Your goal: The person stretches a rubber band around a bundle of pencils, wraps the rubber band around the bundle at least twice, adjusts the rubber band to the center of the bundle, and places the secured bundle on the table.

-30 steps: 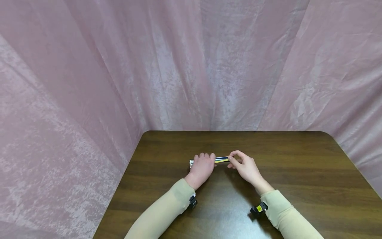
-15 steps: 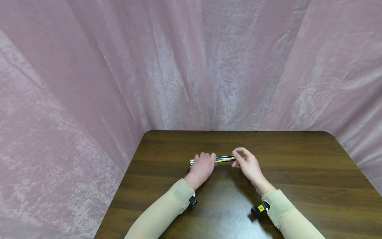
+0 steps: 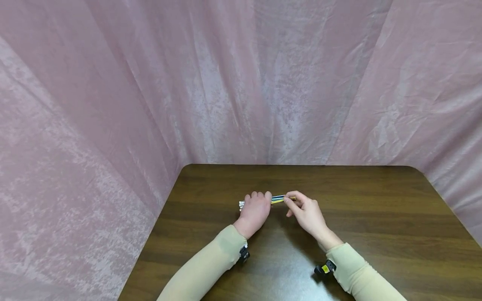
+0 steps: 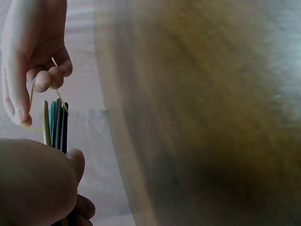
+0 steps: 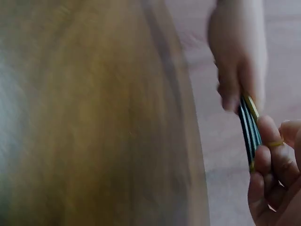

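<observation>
My left hand (image 3: 256,211) grips a bundle of slim pencils (image 3: 278,199) in dark, teal and yellow colours. Their whitish ends stick out on the left of the fist, and the fist hides their middle. At the bundle's right end is my right hand (image 3: 308,213), thumb and fingers bent around the tips. A thin yellow rubber band (image 4: 31,98) is stretched between the right fingers in the left wrist view, looping about the pencil tips. In the right wrist view the rubber band (image 5: 275,143) shows as a strand between the fingers, beside the dark pencils (image 5: 249,125).
Both hands are over a brown wooden table (image 3: 376,209) with rounded far corners. Pink velvety curtains (image 3: 226,83) hang behind it and along the sides. A small black camera is worn on each wrist.
My right hand first shifted right, past the pencil tips, then came back left over them, nearer the left hand. The left hand keeps its hold and hardly moves.
</observation>
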`<state>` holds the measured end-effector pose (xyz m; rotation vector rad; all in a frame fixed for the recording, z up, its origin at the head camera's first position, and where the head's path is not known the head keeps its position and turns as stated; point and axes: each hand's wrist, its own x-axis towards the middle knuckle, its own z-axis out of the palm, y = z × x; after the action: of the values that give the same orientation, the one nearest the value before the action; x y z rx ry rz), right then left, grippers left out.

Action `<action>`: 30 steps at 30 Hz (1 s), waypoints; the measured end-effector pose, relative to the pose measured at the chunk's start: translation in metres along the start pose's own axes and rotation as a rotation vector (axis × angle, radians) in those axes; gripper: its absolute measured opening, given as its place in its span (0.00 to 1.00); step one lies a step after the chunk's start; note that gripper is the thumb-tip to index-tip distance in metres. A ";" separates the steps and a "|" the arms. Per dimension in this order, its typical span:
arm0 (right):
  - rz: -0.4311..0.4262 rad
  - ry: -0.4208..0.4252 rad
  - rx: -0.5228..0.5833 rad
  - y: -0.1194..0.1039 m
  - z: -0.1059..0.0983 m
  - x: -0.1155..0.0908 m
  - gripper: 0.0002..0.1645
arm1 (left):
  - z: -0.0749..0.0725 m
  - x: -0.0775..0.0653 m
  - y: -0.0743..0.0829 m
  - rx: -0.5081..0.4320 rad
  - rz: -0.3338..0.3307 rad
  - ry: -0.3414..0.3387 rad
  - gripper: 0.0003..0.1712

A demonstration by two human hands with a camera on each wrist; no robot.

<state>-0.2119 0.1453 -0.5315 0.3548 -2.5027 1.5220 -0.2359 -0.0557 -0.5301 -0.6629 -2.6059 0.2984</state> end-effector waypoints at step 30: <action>-0.801 -0.255 -0.106 -0.023 0.026 -0.016 0.12 | 0.000 0.012 -0.040 -0.342 -0.182 -0.157 0.17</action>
<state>-0.1905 0.1136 -0.5285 1.3947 -2.1422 1.0491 -0.2611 -0.0841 -0.5136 -0.5225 -2.8748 -0.1617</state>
